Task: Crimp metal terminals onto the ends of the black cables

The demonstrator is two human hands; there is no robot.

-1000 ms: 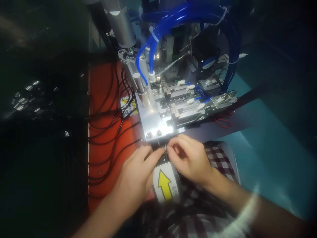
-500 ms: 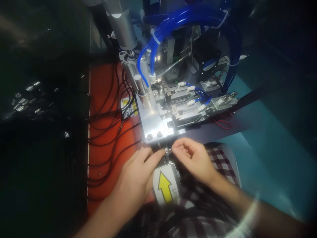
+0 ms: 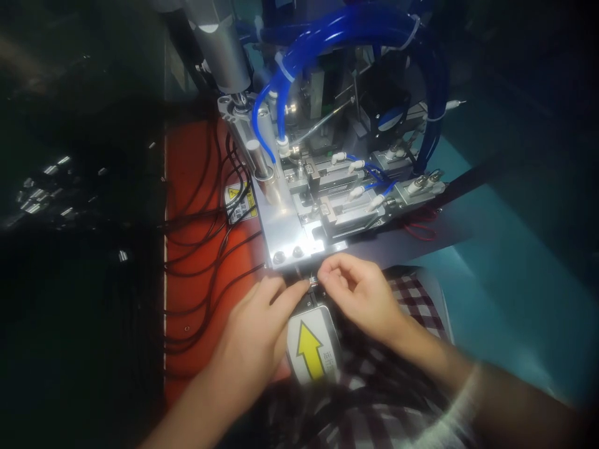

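At the front edge of a metal machine fixture (image 3: pixel 285 234), a small shiny part (image 3: pixel 313 282) sits between my two hands. My left hand (image 3: pixel 255 321) reaches in from the left, its extended digit touching the small part; the fingers behind it curl out of sight. To the right, my right hand (image 3: pixel 360 293) is closed in a pinch, thumb against fingertips, just beside that part. Whatever lies in the pinch is too small or hidden to make out. Below both hands is a white plate with a yellow arrow (image 3: pixel 311 349) pointing at the fixture.
Thick blue air hoses (image 3: pixel 346 34) arch over the machine. A silver cylinder (image 3: pixel 224 59) stands at its left. Black cables (image 3: pixel 206 249) run across the orange surface (image 3: pixel 187 349), beside a warning label (image 3: pixel 240 202). A teal surface (image 3: pixel 496 274) extends on the right.
The view has shifted slightly, moving the scene a little left and up. My right pinch has edged closer to the small part; my left hand stays at it.
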